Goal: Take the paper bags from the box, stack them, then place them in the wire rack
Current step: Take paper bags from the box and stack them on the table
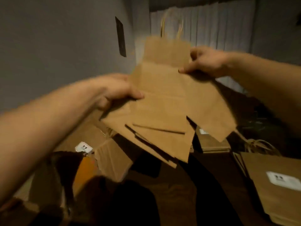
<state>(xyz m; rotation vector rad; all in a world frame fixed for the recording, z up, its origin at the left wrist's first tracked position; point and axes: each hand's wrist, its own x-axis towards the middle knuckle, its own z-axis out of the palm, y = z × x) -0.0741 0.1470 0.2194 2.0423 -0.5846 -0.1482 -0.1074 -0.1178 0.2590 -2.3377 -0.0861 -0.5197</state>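
Both my hands hold up a loose bundle of flat brown paper bags [164, 101] in the middle of the view. My left hand [117, 90] grips the bundle's left edge with the thumb on top. My right hand [205, 61] pinches the upper right corner. The bags are fanned out unevenly, and twisted paper handles [171, 26] stick up from the top one. Below stands the open cardboard box [104, 154], its flap folded out, with a white label [83, 146] on it. The frame is motion-blurred. No wire rack is in view.
More flat paper bags [276, 185] with a white sticker lie at the lower right, and another stack [211, 142] sits behind the held bundle. A grey wall fills the left, with pale vertical blinds [211, 22] at the top right. Dark shadow covers the bottom.
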